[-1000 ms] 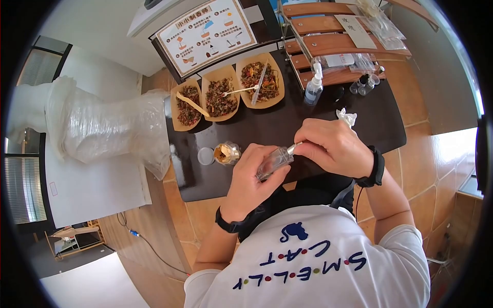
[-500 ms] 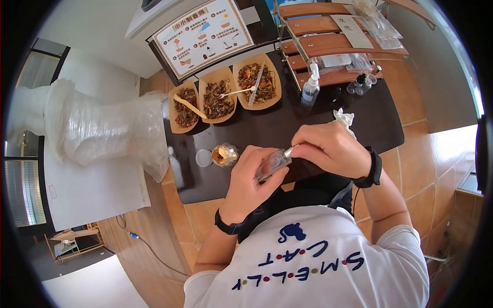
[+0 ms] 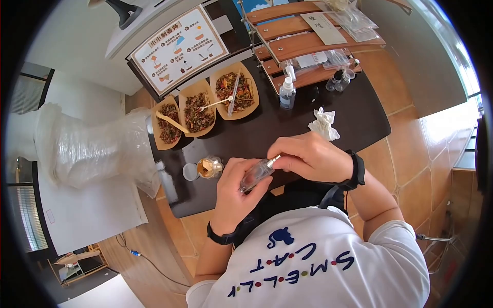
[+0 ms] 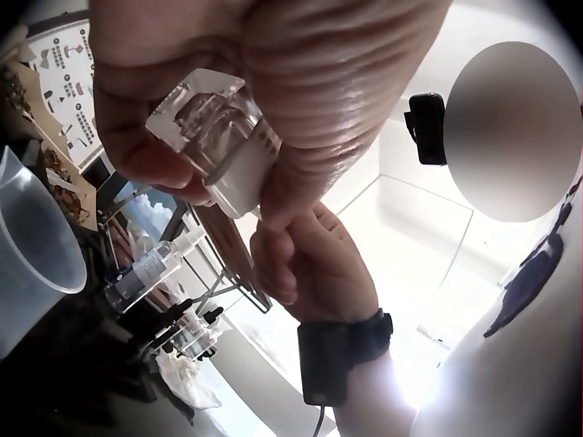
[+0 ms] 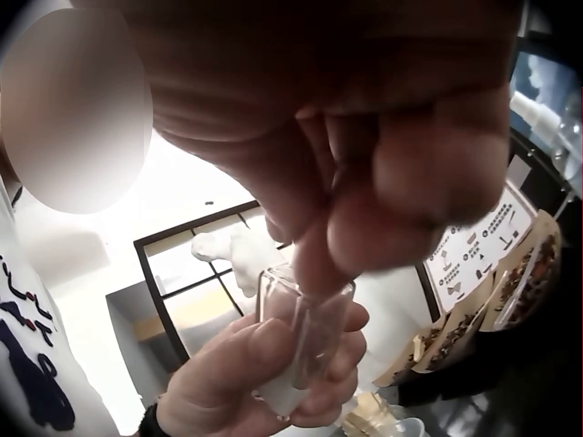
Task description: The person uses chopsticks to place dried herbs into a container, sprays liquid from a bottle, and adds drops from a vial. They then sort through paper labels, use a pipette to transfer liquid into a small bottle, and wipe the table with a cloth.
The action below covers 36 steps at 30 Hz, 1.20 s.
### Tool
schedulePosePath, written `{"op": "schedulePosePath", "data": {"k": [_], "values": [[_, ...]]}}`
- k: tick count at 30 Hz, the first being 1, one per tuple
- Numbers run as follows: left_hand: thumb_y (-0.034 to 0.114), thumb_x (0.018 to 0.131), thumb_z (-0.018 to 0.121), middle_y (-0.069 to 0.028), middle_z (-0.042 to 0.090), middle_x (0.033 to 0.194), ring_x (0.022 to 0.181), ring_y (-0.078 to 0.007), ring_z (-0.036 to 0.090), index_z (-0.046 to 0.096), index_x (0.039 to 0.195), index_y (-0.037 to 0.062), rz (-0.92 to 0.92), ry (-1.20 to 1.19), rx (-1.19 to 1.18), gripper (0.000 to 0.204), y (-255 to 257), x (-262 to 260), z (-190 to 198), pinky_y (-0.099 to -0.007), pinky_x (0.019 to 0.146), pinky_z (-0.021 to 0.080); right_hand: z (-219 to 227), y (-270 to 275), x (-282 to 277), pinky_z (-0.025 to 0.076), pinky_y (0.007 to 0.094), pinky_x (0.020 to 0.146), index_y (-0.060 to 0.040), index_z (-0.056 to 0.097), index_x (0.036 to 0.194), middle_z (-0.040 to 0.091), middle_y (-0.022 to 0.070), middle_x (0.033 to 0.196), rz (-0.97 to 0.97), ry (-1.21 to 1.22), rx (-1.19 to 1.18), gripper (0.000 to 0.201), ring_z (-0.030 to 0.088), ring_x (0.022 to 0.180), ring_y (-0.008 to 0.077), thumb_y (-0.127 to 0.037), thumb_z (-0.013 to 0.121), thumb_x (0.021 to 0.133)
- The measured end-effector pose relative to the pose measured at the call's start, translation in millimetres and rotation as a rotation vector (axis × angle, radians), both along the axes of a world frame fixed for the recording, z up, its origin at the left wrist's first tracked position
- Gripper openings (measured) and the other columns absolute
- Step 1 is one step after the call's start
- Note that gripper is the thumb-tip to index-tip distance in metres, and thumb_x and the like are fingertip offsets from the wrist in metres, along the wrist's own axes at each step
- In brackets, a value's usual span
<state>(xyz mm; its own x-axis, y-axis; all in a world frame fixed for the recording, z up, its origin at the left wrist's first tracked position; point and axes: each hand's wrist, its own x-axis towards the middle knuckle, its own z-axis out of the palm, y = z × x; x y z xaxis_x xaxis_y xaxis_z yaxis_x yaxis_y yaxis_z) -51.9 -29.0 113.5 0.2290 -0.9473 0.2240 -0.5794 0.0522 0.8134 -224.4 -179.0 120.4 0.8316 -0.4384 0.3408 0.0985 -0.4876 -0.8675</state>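
Observation:
A clear, thick-walled glass bottle [image 3: 251, 178] with a silver top [image 3: 272, 161] is held tilted above the front edge of the dark table. My left hand [image 3: 231, 192] grips its body between thumb and fingers, also seen in the left wrist view around the bottle [image 4: 205, 118]. The fingers and thumb of my right hand [image 3: 314, 156] pinch the silver top. In the right wrist view those fingertips [image 5: 323, 264] cover the upper end of the bottle [image 5: 321, 332]. Left of my left hand stands a clear jar [image 3: 210, 167] with crumpled golden-brown material inside.
Beside the jar lies a round translucent lid [image 3: 190, 172]. Three paper trays [image 3: 250, 109] of dried plant mix line the back, under a printed sign [image 3: 177, 46]. A spray bottle [image 3: 287, 97], crumpled tissue [image 3: 324, 124], small bottles [image 3: 340, 83] and a wooden rack [image 3: 303, 36] stand rightward.
The head view has shifted, so the table and hands appear further left. Both hands keep their hold on the bottle and its silver top, and the bottle looks tilted a little more upright.

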Motion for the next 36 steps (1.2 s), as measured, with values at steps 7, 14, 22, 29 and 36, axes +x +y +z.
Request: {"op": "schedulePosePath", "data": {"k": [7, 14, 22, 29, 36], "values": [[0.007, 0.077, 0.083, -0.009, 0.063, 0.095, 0.081, -0.0213, 0.061, 0.066, 0.109, 0.0014, 0.042, 0.054, 0.036, 0.036, 0.0, -3.0, 0.5, -0.0306, 0.073, 0.047, 27.4, 1.4, -5.0, 0.05, 0.0378, 0.065, -0.0014, 0.065, 0.097, 0.065, 0.0148, 0.08, 0.018, 0.194, 0.159, 0.012, 0.064, 0.071, 0.0338, -0.011, 0.069, 0.091], [0.008, 0.079, 0.084, -0.0105, 0.062, 0.1, 0.081, -0.0228, 0.061, 0.066, 0.113, 0.0029, 0.032, 0.005, 0.004, 0.039, 1.0, -3.6, -5.3, -0.0318, 0.071, 0.05, 2.8, 6.1, 1.0, 0.052, 0.0296, 0.064, 0.0005, 0.067, 0.103, 0.069, 0.0101, 0.085, -0.018, 0.129, 0.081, 0.012, 0.068, 0.071, 0.0185, -0.002, 0.069, 0.091], [0.012, 0.073, 0.089, -0.0105, 0.062, 0.101, 0.086, -0.0252, 0.061, 0.064, 0.116, 0.003, 0.048, -0.082, -0.08, 0.05, -5.2, -9.9, -1.9, -0.0329, 0.074, 0.05, 21.3, 14.5, -9.6, 0.048, 0.0287, 0.06, -0.0004, 0.064, 0.101, 0.065, 0.009, 0.074, -0.087, 0.123, 0.348, 0.014, 0.062, 0.064, 0.0159, -0.005, 0.071, 0.091], [0.021, 0.074, 0.091, -0.0126, 0.051, 0.132, 0.117, -0.0235, 0.055, 0.052, 0.137, 0.0037, 0.064, -0.073, -0.104, 0.076, -3.5, 0.9, 5.4, -0.036, 0.098, 0.046, 35.9, -12.9, -44.4, 0.047, 0.0293, 0.06, -0.0012, 0.065, 0.096, 0.063, 0.0085, 0.076, -0.343, 0.104, 0.002, 0.008, 0.06, 0.065, 0.0166, -0.002, 0.07, 0.089], [0.014, 0.09, 0.077, -0.0115, 0.052, 0.131, 0.115, -0.0215, 0.055, 0.055, 0.131, 0.0016, 0.108, 0.029, -0.102, 0.048, 37.5, 28.5, -13.2, -0.0341, 0.101, 0.045, 10.7, -71.5, -49.3, 0.05, 0.04, 0.066, -0.0056, 0.061, 0.094, 0.065, 0.013, 0.084, -0.369, 0.235, -0.474, 0.005, 0.064, 0.076, 0.0339, -0.007, 0.062, 0.089]]}}
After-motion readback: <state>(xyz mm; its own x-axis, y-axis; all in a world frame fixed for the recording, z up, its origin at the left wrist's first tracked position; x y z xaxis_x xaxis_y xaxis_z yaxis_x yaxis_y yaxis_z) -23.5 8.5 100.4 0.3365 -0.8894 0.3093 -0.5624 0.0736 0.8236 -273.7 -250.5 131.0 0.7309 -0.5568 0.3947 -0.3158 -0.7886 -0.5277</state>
